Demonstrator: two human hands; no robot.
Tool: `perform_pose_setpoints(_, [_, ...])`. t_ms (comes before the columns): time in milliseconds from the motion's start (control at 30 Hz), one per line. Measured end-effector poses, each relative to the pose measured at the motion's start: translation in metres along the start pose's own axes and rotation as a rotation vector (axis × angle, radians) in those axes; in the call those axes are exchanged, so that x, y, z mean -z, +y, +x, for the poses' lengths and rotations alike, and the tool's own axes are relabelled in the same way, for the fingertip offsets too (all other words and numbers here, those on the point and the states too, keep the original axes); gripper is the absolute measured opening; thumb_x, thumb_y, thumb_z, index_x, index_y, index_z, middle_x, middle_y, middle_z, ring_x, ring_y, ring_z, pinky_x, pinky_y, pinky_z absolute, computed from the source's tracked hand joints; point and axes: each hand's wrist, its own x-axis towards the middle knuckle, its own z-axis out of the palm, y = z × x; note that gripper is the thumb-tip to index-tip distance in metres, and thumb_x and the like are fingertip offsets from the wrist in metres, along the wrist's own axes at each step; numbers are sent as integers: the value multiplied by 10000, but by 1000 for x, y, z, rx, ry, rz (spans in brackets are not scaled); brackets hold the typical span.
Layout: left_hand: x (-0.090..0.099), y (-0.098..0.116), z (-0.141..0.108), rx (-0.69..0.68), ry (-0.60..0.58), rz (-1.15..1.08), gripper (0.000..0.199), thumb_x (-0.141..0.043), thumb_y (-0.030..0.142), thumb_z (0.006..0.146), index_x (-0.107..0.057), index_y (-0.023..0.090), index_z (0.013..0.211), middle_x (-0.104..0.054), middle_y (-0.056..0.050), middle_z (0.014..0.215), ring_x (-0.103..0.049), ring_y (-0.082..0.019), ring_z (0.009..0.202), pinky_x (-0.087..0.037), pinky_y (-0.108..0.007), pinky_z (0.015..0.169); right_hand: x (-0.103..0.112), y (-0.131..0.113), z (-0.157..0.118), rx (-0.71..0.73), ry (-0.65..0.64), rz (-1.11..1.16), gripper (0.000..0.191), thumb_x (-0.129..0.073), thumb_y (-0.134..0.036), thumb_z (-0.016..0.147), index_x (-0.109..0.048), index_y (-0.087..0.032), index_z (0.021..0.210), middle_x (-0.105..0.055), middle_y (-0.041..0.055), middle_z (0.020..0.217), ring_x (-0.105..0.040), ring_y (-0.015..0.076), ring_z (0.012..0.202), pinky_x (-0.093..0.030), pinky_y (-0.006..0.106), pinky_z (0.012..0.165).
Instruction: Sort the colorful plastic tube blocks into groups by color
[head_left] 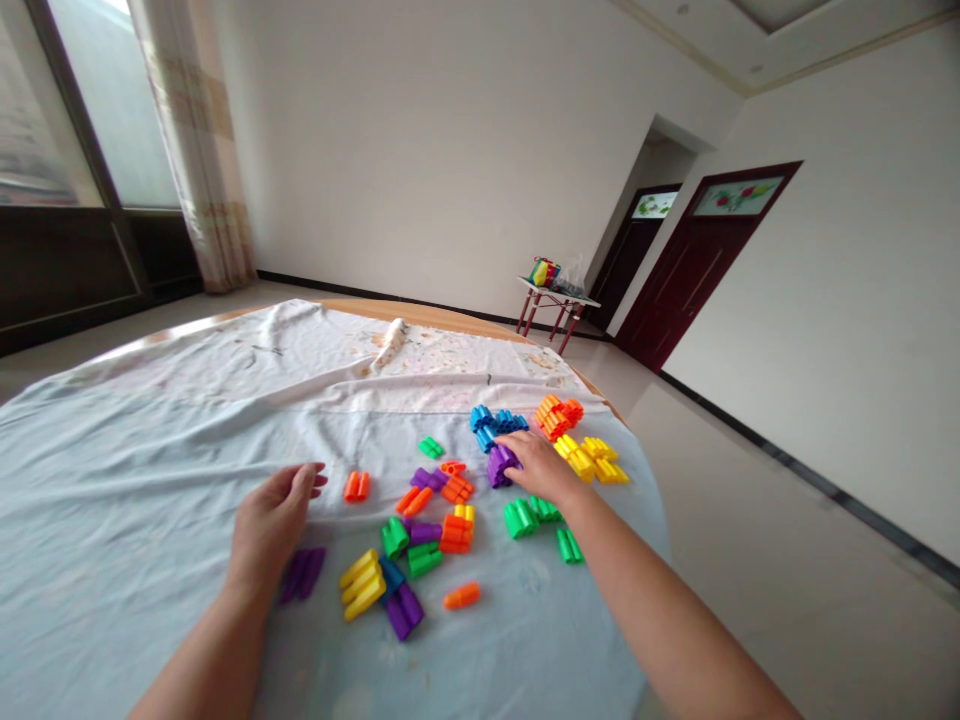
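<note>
**Checker:** Right hand?

**Me:** My right hand [536, 465] is over the purple block [501, 465], mid-pile, fingers curved down onto it. Fingers hide the grip, so can't tell if it's a real pinch.

**Checker:** Left?

**Me:** My left hand [270, 520] is open, fingers apart and lightly curled, nothing in it. It's low on the left over the sheet [127, 500], near the orange block [357, 487].

**Checker:** Around the purple one?

**Me:** Blue blocks [495, 425] just far of it, yellow blocks [581, 458] to the right, green blocks [521, 518] on the near side.

**Checker:** Best handling?

**Me:** I'd say thumb and fingers on opposite sides of the block, lift straight up, no dragging, so the neighbours and the soft sheet don't shift.
</note>
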Motion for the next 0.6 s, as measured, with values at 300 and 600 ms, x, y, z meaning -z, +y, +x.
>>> perform_pose_setpoints(300, [-3, 3, -3, -38, 20, 16, 475, -453, 547, 722, -665, 153, 882, -704, -69, 745, -646, -206, 677, -497, -312, 652, -17, -73, -16, 171, 88, 270, 315, -572, -169, 816, -604, -221, 1124, -629, 66, 1109, -550, 194, 1070, -400, 374, 960])
perform_pose_setpoints(600, [-5, 3, -7, -40, -30, 68, 434, -446, 524, 746, -656, 178, 904, -700, -53, 751, -642, -199, 695, -473, -286, 633, -56, -102, -12, 88, 50, 284, 263, -600, -135, 773, -640, -214, 1021, -651, 64, 1024, -560, 210, 1033, -415, 388, 945])
